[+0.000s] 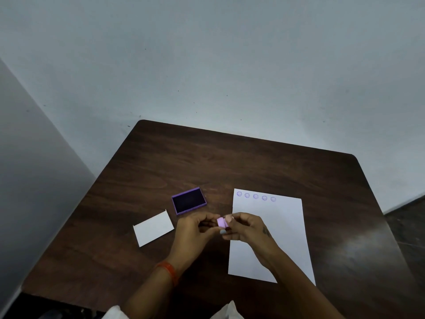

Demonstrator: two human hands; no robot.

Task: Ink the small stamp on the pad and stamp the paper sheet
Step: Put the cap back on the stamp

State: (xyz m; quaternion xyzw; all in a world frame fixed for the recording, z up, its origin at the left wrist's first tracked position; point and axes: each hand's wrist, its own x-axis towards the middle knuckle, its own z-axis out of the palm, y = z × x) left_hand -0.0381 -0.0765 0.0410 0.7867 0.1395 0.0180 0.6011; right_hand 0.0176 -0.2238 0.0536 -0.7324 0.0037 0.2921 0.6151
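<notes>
A small lilac stamp [222,222] is pinched between the fingertips of my left hand [195,229] and my right hand [246,226], held above the table just left of the paper's edge. The white paper sheet [276,226] lies to the right, with a row of several purple round imprints [255,196] along its top. The open purple ink pad [189,200] with a dark inked surface sits behind my left hand, apart from it.
A white card, perhaps the pad's lid [153,227], lies left of my hands. All of it rests on a dark wooden table [230,162] that stands against a pale wall. An orange band [169,271] circles my left wrist.
</notes>
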